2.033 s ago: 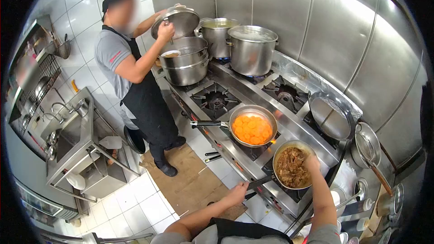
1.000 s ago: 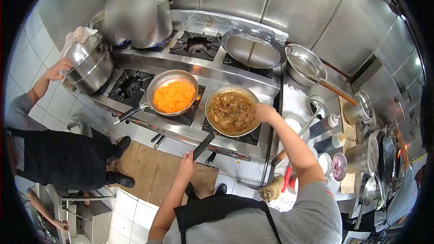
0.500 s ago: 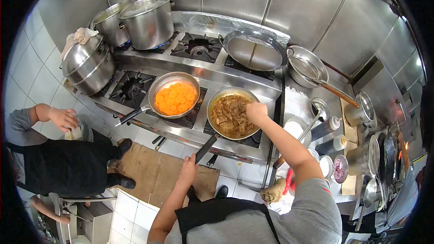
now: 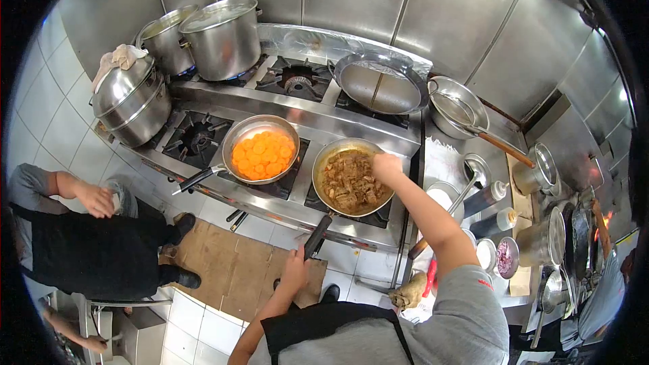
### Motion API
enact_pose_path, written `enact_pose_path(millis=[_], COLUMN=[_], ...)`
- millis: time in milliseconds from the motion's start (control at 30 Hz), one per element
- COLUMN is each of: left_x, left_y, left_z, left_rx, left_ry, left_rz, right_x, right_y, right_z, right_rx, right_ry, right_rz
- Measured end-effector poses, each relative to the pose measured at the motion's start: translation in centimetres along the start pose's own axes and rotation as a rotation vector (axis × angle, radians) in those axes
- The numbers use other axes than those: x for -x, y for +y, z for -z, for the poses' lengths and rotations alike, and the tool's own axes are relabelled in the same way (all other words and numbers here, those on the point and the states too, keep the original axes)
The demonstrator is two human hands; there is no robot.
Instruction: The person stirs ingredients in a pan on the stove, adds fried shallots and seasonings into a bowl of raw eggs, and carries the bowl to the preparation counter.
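"In the head view, what does the left hand have?"

"I see the left hand [image 4: 295, 274] closed in a fist around the black handle [image 4: 316, 236] of a frying pan [image 4: 328, 154], fingers wrapped with no gap that I can make out from here. The handle slopes down from the pan's near edge, out past the front of the stove [image 4: 324, 112]."

"And the right hand?"

"I have the right hand [image 4: 388, 168] at the upper right of that same pan, over its rim, back of the hand toward my camera. Its fingers are curled out of sight underneath, so I can't tell how far open they are or whether they grip a utensil."

"Where's the food?"

"The brown food [image 4: 348, 186] lies inside the frying pan, over most of the base, with the pale inner wall showing on the left. The pan sits at the right end of the front row."

"What's around it on your screen?"

"Just to its left I've got a second pan [image 4: 251, 126] of orange slices [image 4: 262, 155]. On the back row I see a wide dark-rimmed pan [image 4: 378, 84]. Far left, a lidded pot [image 4: 135, 111] has a cloth [image 4: 119, 59] on top, near two tall pots [image 4: 226, 47]. Right of the stove I make out a ladle [image 4: 476, 167] and two dark squeeze bottles [image 4: 483, 201]."

"Anyone else?"

"A co-worker [image 4: 88, 253] in a black apron stands at the left, well apart from both pans."
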State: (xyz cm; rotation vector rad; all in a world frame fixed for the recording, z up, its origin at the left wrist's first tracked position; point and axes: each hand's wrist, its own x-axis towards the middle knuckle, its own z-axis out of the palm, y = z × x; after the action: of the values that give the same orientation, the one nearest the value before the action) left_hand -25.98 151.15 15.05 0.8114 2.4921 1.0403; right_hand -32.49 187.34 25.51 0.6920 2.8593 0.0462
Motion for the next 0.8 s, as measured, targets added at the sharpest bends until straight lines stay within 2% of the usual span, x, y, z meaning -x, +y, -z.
enact_pose_path(millis=[133, 167, 267, 333, 433, 600, 733, 800], left_x=[-0.7, -0.7, -0.8, -0.7, -0.7, -1.1, -0.9, -0.9], left_y=[-1.1, -1.2, -1.7, -1.8, -1.7, -1.9, -1.4, -0.9], left_z=[-0.4, -0.1, -0.4, -0.2, -0.2, -0.2, 0.5, 1.0], left_rx=[-0.001, -0.011, 0.024, 0.02, 0.012, 0.013, 0.012, 0.018], left_ry=[-0.05, -0.058, 0.02, 0.026, 0.038, 0.012, -0.055, -0.074], left_rz=[-0.011, -0.006, 0.007, 0.006, -0.01, 0.006, 0.017, 0.019], right_x=[-1.4, -0.9, 0.8, 0.3, 1.5, 4.1, 3.3, 4.3], right_y=[2.2, 1.7, 1.6, 3.5, 6.0, 1.7, 0.8, 1.4], right_z=[-3.5, -4.1, -4.8, -4.6, -3.2, -5.6, -5.4, -2.5], right_rx=[-0.174, -0.196, -0.143, -0.138, -0.065, -0.364, -0.332, -0.245], right_ry=[0.111, 0.046, -0.013, 0.018, 0.002, -0.048, -0.102, -0.082], right_rz=[-0.163, -0.175, -0.082, -0.199, -0.186, -0.379, -0.302, -0.256])
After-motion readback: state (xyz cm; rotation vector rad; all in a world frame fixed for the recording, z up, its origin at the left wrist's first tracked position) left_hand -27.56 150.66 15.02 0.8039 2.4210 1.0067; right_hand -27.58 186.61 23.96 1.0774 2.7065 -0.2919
